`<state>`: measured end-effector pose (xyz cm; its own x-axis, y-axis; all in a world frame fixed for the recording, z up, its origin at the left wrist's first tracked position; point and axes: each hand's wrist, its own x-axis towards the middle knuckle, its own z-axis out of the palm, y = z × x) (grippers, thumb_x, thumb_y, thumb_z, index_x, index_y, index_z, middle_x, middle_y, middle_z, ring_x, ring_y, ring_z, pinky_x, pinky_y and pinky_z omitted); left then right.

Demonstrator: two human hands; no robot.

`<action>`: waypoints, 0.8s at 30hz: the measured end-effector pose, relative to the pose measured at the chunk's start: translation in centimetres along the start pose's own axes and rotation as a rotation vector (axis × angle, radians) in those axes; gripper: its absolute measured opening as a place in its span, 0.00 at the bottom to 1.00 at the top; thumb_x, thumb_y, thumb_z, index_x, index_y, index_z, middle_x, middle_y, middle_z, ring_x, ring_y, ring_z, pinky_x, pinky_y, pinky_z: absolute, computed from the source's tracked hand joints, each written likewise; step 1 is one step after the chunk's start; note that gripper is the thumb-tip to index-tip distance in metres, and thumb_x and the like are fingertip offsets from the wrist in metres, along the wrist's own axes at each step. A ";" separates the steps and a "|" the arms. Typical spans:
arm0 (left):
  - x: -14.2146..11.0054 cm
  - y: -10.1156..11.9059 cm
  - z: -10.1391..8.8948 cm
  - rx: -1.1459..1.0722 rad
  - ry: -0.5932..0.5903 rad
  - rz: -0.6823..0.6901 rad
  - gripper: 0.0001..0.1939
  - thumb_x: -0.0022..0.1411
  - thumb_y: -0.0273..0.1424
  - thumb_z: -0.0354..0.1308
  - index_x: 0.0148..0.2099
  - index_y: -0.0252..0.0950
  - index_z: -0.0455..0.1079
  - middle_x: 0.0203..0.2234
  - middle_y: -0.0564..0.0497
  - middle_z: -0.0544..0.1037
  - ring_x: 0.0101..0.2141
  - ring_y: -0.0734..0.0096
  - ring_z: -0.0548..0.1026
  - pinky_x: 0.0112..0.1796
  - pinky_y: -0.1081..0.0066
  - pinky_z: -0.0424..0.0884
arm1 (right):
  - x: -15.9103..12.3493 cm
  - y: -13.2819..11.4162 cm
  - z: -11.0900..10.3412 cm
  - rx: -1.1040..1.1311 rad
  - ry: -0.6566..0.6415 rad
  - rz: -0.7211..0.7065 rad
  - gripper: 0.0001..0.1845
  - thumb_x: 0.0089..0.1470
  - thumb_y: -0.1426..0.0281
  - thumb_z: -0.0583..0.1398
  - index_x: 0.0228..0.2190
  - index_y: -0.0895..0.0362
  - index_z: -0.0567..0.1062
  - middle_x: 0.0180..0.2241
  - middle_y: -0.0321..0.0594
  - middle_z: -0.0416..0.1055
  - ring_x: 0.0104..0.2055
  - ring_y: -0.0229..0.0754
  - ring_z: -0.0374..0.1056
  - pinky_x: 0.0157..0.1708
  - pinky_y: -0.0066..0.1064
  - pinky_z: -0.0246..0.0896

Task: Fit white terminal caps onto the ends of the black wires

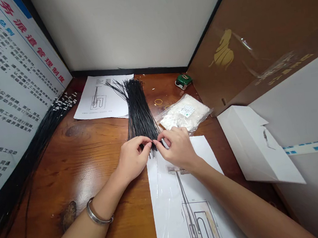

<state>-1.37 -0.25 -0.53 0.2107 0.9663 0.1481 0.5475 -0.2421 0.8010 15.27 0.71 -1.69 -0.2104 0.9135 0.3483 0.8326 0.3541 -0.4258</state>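
Note:
A thick bundle of thin black wires [139, 109] lies on the wooden table, its strands fanned out toward the back left. At its near end my left hand [134, 156] is closed in a pinch of thumb and forefinger. Opposite it, my right hand [177, 147] pinches in the same way, fingertips almost touching the left ones. A small dark piece of wire shows between the two pinches; its exact ends are hidden by the fingers. Under my right wrist lies a printed drawing sheet [170, 210]. A clear bag of small white parts [185, 112] sits just beyond my right hand.
Another printed sheet [87, 100] lies partly under the bundle. More black wires with white ends [44, 129] rest along the left panel. A green tape measure [183, 81] and a yellow rubber band [158, 102] are at the back. Cardboard [266, 24] and a white box [257, 141] border the right.

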 end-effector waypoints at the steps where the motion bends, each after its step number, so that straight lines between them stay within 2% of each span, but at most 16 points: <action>1: 0.0 0.0 0.0 -0.001 -0.001 0.001 0.07 0.60 0.26 0.55 0.36 0.36 0.75 0.28 0.52 0.80 0.24 0.74 0.70 0.29 0.73 0.65 | 0.0 0.0 0.0 -0.005 -0.009 0.001 0.10 0.51 0.66 0.57 0.22 0.56 0.70 0.16 0.32 0.59 0.25 0.40 0.58 0.34 0.35 0.44; 11: 0.0 0.1 0.0 0.007 -0.011 -0.005 0.07 0.59 0.26 0.56 0.36 0.36 0.75 0.28 0.53 0.79 0.23 0.75 0.69 0.29 0.73 0.64 | 0.0 0.1 0.3 0.001 -0.020 0.042 0.08 0.51 0.69 0.56 0.22 0.56 0.70 0.16 0.32 0.58 0.24 0.40 0.58 0.34 0.36 0.46; 24: 0.0 0.1 0.0 0.006 -0.003 0.001 0.07 0.60 0.26 0.56 0.37 0.35 0.75 0.28 0.52 0.80 0.24 0.75 0.70 0.29 0.73 0.64 | -0.1 0.7 0.4 0.127 0.074 0.021 0.10 0.53 0.70 0.55 0.21 0.56 0.70 0.14 0.29 0.55 0.23 0.38 0.57 0.33 0.34 0.46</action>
<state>-1.31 -0.25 -0.44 0.2139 0.9657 0.1475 0.5520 -0.2440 0.7973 15.63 0.94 -2.38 -0.1510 0.9055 0.3967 0.7639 0.3615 -0.5345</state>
